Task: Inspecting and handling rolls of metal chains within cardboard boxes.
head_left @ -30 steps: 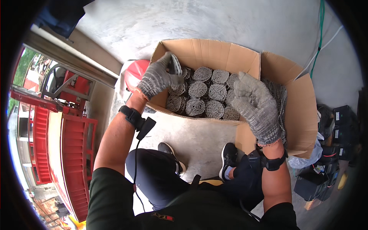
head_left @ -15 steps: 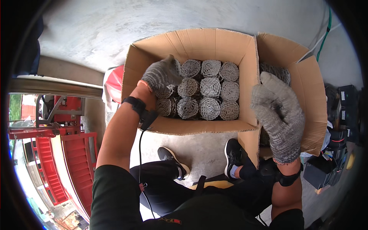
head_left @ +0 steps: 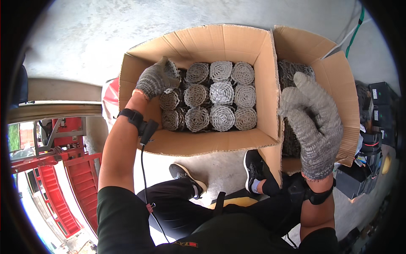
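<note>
Inside the left cardboard box point(head_left: 198, 144), my left hand point(head_left: 155, 79) sits at the top-left corner of the grid of coiled metal rolls point(head_left: 211, 101), its gloved grip clamped on the corner roll point(head_left: 172, 70), which is partly raised above its neighbours. My right hand point(head_left: 315, 122) hovers over the second cardboard box point(head_left: 338, 84), fingers apart and holding nothing; more coils point(head_left: 292, 72) lie beneath it.

To seat the corner roll well, in my judgement:
1. Keep it upright, spiral face up, matching the other rolls.
2. Lower it straight into its corner, touching the box wall and the adjacent roll.
3. Steady the box flap with the free right hand if it shifts on the concrete floor point(head_left: 220, 169).
</note>
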`<action>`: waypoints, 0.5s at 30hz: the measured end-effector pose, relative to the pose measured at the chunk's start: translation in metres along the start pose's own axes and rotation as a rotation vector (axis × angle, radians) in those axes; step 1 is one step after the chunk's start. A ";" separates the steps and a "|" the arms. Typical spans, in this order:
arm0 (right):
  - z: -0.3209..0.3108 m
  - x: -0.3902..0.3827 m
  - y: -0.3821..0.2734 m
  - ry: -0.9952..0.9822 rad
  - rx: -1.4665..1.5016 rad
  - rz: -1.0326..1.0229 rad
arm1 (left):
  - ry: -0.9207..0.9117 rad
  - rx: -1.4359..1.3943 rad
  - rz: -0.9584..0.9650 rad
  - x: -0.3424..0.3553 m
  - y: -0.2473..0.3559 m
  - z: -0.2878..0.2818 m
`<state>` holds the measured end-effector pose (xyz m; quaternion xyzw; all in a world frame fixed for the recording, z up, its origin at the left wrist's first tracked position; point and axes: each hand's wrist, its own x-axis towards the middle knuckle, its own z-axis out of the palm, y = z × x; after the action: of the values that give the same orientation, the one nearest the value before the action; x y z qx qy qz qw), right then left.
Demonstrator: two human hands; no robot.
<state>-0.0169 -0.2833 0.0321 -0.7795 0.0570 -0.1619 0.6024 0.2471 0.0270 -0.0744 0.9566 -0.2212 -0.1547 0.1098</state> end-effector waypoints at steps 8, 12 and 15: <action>0.006 0.000 -0.007 0.060 0.042 0.003 | -0.036 0.071 -0.031 -0.004 0.004 0.004; 0.005 0.000 -0.007 0.044 0.048 -0.028 | -0.030 0.014 0.027 -0.004 0.010 0.008; 0.004 0.002 -0.007 0.051 0.038 -0.032 | -0.158 -0.004 -0.021 0.001 0.047 0.009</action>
<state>-0.0144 -0.2784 0.0384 -0.7642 0.0567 -0.1927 0.6129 0.2260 -0.0162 -0.0700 0.9434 -0.2190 -0.2311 0.0925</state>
